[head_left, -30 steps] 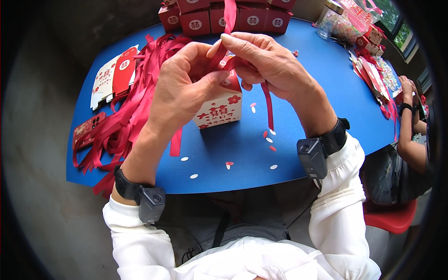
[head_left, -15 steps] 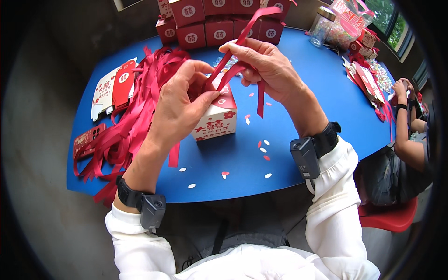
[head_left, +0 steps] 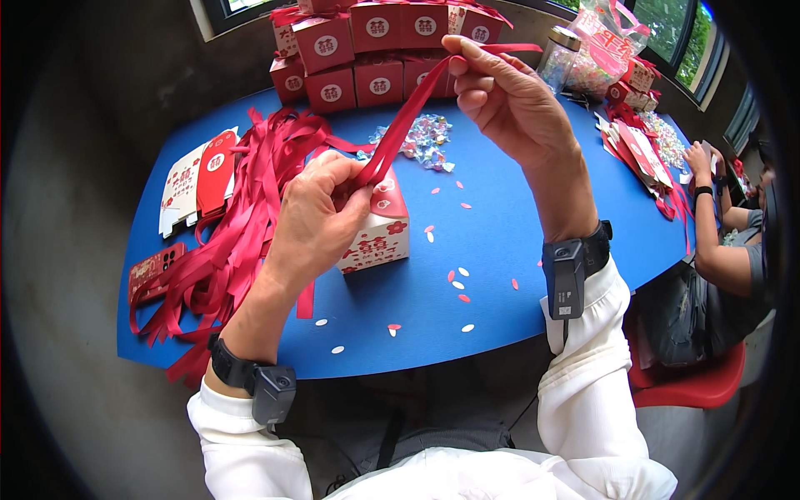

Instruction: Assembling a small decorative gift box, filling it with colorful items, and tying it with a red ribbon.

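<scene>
A small red-and-white gift box [head_left: 377,242] with red print stands on the blue table. My left hand [head_left: 321,217] is closed over its top, pinching a red ribbon [head_left: 405,125] there. Up and to the right, the ribbon runs taut to my right hand [head_left: 504,92], which grips it between thumb and fingers; a loose end sticks out past them. Another ribbon end hangs below my left wrist, beside the box. My left fingers hide the spot where the ribbon meets the box.
Left lies a heap of red ribbons [head_left: 250,200], with flat box cards [head_left: 193,179] and a phone [head_left: 157,271] beside it. Stacked red boxes [head_left: 379,79] line the back. Wrapped candies [head_left: 427,142] and scattered paper bits lie about. A person [head_left: 717,225] sits at right, near a jar [head_left: 558,58].
My right hand has moved up and right, drawing the ribbon straight; its earlier loop and dangling end near the box are gone. My left hand stays at the box top, still pinching.
</scene>
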A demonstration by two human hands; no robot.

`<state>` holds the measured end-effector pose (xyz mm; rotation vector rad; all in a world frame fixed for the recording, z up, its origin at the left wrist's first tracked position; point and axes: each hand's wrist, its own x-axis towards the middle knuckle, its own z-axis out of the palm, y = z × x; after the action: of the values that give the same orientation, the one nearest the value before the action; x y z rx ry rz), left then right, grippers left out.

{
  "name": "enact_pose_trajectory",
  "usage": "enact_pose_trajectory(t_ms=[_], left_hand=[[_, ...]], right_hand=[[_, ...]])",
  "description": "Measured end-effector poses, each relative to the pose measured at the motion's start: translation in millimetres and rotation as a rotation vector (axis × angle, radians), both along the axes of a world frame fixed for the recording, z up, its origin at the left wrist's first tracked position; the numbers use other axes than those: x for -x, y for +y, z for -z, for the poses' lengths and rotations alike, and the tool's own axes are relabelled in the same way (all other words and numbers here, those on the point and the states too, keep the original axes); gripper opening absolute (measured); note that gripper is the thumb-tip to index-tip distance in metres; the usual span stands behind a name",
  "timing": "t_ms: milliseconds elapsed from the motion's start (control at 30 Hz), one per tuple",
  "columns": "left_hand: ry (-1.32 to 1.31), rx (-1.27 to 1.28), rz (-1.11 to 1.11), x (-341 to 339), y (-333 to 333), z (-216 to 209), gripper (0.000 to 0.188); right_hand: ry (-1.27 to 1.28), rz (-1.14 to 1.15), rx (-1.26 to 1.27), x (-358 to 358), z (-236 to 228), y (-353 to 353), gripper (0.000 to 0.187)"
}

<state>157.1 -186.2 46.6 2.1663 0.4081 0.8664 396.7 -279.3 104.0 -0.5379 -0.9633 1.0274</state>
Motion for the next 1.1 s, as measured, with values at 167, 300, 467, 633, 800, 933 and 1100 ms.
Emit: enact_pose_trajectory(t_ms=[167,300,467,633,800,933,1100], left_hand=[[-0.009,-0.014,-0.012,3,-1,-3,0.008],[-0.017,-0.045,0.012,5,3,-2,0.008],[-0.049,-0.063,0.028,6,6,0,0.009],[-0.009,-0.053,0.016,7,7,-2,0.006],[-0.084,0.005,0.016,5,13,1,0.009],[-0.129,0.247,0.045,4,13,0,0.008],[-0.188,0.342,0.073,7,12,-1,0.008]], right_hand=[[0.023,0.0,-0.04,-5,0,2,0.027],[-0.014,-0.034,-0.112,-6,-2,2,0.027],[-0.083,-0.1,-0.229,-13,1,2,0.045],[-0.029,-0.087,-0.284,-5,-8,1,0.043],[0.082,-0.036,-0.276,18,-22,-5,0.037],[-0.167,-0.109,-0.068,9,15,11,0.046],[-0.778,-0.034,0.083,54,36,14,0.035]])
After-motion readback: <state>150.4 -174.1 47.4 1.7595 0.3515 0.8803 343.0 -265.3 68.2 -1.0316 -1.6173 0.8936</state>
